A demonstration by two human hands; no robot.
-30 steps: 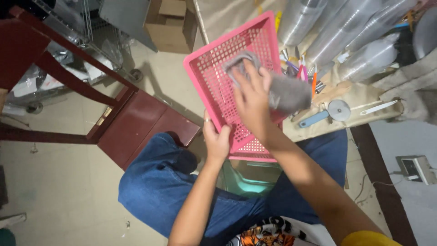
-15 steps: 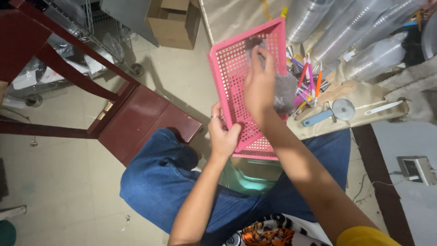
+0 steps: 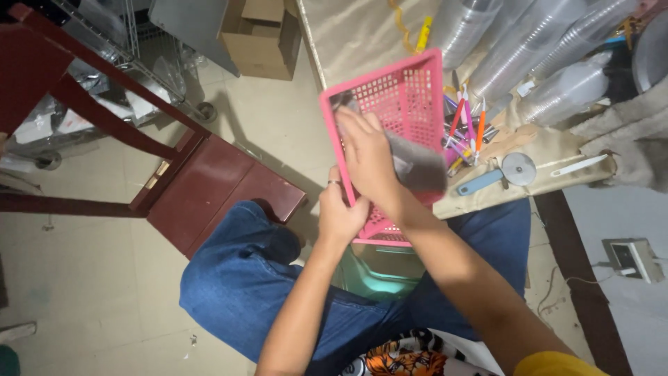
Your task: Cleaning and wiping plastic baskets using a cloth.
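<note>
Both hands work over my lap: my left hand [image 3: 342,212] grips the near rim of the pink basket [image 3: 403,97], tilted above the desk [image 3: 557,150] edge, while my right hand [image 3: 369,157] presses a grey cloth [image 3: 417,163] inside it; wiping looks underway, unfinished.

One pink basket [image 3: 410,90], one grey cloth [image 3: 417,167], one pizza cutter [image 3: 511,170], one cardboard box [image 3: 261,35], two hands, several pens [image 3: 466,129].

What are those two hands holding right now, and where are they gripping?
The left hand grips the pink perforated plastic basket by its near left rim. The right hand presses a grey cloth inside it.
</note>
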